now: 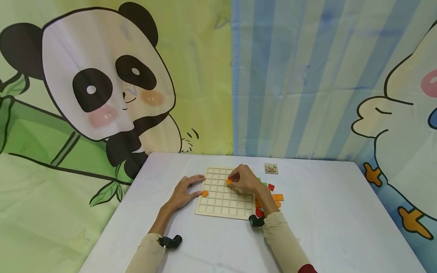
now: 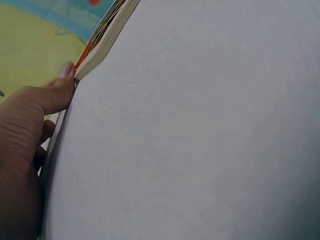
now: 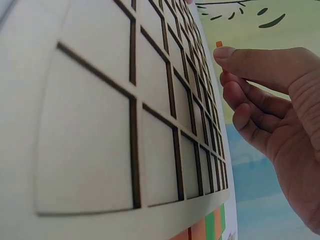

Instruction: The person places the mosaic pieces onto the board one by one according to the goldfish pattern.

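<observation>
Card illegibly small; orange pieces partly behind right forearm

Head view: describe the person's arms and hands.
The left hand and right hand wear no gloves. The left sleeve and right sleeve are plain beige. A black left wrist device and similar right wrist device sit at the cuffs. A dark red patch shows by the right sleeve, at the picture's bottom edge.

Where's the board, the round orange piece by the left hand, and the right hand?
Board (image 1: pixel 220 195): head view, on its grid.
Round orange piece (image 1: pixel 205 193): head view, on its top face.
Right hand (image 1: pixel 244 179): head view, on the back of the hand.
</observation>
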Available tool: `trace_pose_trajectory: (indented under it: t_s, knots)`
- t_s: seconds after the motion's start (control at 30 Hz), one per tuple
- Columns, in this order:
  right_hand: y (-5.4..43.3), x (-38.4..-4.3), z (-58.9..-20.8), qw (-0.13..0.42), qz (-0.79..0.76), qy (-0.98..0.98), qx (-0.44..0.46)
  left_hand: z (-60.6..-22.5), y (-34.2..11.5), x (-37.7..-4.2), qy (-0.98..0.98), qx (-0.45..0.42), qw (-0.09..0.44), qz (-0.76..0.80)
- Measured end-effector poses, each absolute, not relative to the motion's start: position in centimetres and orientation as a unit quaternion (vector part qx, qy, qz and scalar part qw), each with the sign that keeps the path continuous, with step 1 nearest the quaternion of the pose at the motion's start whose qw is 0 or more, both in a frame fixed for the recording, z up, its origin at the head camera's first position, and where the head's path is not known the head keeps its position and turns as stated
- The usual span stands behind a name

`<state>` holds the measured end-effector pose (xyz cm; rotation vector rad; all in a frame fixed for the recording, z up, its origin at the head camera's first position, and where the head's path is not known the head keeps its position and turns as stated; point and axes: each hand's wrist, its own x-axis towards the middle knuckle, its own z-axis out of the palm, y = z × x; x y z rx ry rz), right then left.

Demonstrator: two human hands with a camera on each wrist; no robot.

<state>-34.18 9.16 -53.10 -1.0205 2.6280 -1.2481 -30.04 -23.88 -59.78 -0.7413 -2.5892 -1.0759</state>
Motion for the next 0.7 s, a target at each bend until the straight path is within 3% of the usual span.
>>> trace_pose_trajectory:
  t_s: [0.23, 0.7]
  knots:
    - [8.4, -34.6, -53.3, 0.046, -0.409, 0.849, -0.331, -59.6, -23.9, -30.1, -0.893, -0.233, 0.083, -0.376]
    - [6.6, -35.1, -53.7, 0.053, -0.424, 0.844, -0.325, -59.4, -24.0, -30.0, -0.898, -0.226, 0.079, -0.369]
